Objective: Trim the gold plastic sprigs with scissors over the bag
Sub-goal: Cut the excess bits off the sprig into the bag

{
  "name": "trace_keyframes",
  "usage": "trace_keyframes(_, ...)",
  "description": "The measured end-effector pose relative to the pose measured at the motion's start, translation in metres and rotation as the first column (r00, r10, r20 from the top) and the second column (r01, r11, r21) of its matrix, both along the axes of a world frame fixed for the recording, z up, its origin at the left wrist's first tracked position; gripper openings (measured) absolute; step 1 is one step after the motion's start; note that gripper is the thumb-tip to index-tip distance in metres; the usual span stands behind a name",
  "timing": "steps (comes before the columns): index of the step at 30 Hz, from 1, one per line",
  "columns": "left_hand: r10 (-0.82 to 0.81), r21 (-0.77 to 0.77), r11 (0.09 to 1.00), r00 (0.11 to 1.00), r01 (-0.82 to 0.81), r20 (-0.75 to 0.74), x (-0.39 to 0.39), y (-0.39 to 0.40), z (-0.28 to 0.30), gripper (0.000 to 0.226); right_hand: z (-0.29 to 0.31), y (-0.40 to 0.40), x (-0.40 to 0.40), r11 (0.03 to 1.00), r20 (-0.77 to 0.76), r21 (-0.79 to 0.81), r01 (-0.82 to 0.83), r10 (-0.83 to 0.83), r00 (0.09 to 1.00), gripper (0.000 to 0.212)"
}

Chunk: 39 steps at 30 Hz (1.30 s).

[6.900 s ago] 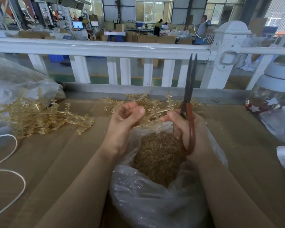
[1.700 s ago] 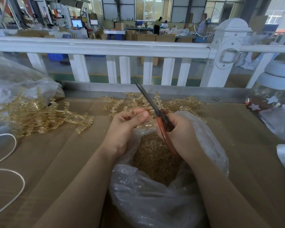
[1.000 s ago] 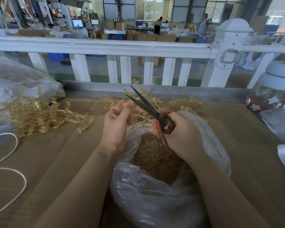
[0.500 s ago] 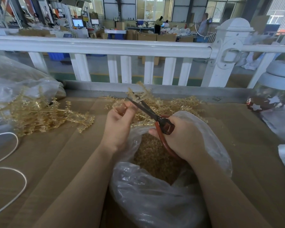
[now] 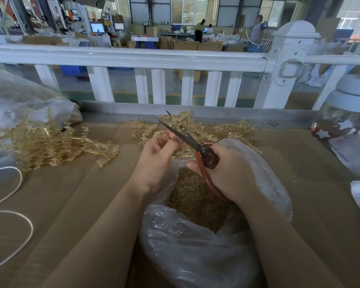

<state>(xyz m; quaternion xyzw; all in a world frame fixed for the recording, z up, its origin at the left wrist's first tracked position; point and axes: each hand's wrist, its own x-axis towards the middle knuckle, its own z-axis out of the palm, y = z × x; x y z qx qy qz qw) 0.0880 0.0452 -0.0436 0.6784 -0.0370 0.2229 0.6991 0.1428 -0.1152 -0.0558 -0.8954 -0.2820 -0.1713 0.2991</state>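
A bag [image 5: 195, 256] sits open at the near edge of the table [image 5: 87, 194], holding trimmings [image 5: 195, 198]. Above its mouth, the left hand [image 5: 156, 161] is left of the right hand [image 5: 229, 171], with scissors [image 5: 187, 138] between them. A sprig pile [image 5: 48, 142] lies far left, another [image 5: 222, 130] behind the hands. A railing [image 5: 133, 57] runs behind the table, a jar [image 5: 345, 113] far right

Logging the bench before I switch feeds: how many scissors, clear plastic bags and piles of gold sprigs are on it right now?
Scissors: 1, in the right hand
Clear plastic bags: 2, the open bag under the hands and another at far left
Gold sprig piles: 2, left pile and back pile
Total: 5
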Motion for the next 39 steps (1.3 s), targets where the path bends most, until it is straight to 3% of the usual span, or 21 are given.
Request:
trace_keyframes(4,0.001,-0.033,0.999,1.000,-0.002,-0.024,0.001,0.001,0.000,0.019,-0.005,0.001,0.002,0.997,-0.072,0.058,-0.041,0.045,0.996,0.076)
trace_keyframes(13,0.040,-0.023,0.999,0.999,-0.040,-0.016,0.003,0.002,-0.002,0.028,-0.007,0.003,0.003,0.997,-0.041,0.063,-0.046,0.049,0.998,0.066)
trace_keyframes(20,0.058,-0.040,0.997,0.997,-0.060,-0.048,0.005,0.003,-0.004,0.027,-0.007,0.004,0.003,0.996,-0.039,0.066,-0.053,0.056,0.998,0.081)
trace_keyframes(25,0.081,-0.183,0.979,0.996,-0.086,-0.033,0.009,0.010,-0.005,0.024,-0.003,0.000,0.001,0.999,-0.009,0.021,-0.038,0.039,0.999,0.076)
trace_keyframes(29,0.149,-0.329,0.932,0.988,-0.150,-0.029,0.008,0.012,-0.002,0.021,-0.002,-0.001,0.000,0.998,-0.034,0.010,-0.059,0.059,0.998,0.086)
trace_keyframes(31,0.164,-0.404,0.901,0.986,-0.160,-0.026,0.006,0.014,-0.002,0.027,0.000,-0.001,0.000,0.998,-0.016,-0.010,-0.063,0.063,0.998,0.078)
trace_keyframes(35,0.188,-0.495,0.847,0.980,-0.194,-0.063,0.005,0.017,0.000,0.020,-0.003,-0.002,0.000,0.996,0.032,-0.058,-0.062,0.064,0.997,0.041)
trace_keyframes(39,0.193,-0.371,0.903,0.976,-0.217,-0.099,0.003,0.014,-0.001,0.020,-0.004,-0.001,0.001,0.995,-0.033,0.081,-0.051,0.054,0.998,0.026)
